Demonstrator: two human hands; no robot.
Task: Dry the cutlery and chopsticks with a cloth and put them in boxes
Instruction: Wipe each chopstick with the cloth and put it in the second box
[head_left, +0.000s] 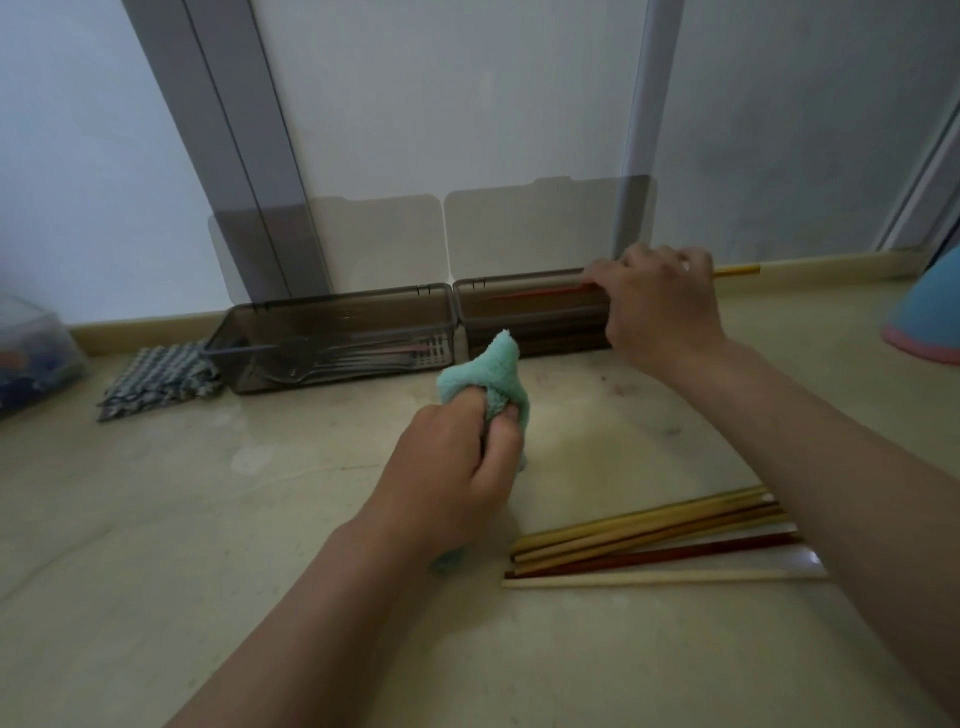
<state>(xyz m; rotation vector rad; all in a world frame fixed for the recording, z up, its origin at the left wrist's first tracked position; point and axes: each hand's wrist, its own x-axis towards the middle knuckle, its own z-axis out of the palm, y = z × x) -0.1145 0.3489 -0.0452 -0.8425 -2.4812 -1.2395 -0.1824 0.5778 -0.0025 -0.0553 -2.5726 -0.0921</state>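
Pale beige countertop (260, 519) is seen, faintly smeared near the middle. Two smoked plastic boxes are set side by side against the back wall, lids raised: left box (332, 312), right box (519, 332). A folded checked cloth (156, 382) is laid just left of them. A clear container (31, 353) is placed far left. Loose chopsticks (649, 540) are bundled front right. A blue-and-pink object (930, 317) is cut off far right.

We see a pale beige stone-like countertop (260, 519) running back to a low beige raised edge (831, 267), behind which frosted whitish glass panes (441, 104) stand in grey metal frames (223, 130) under dim, even light.
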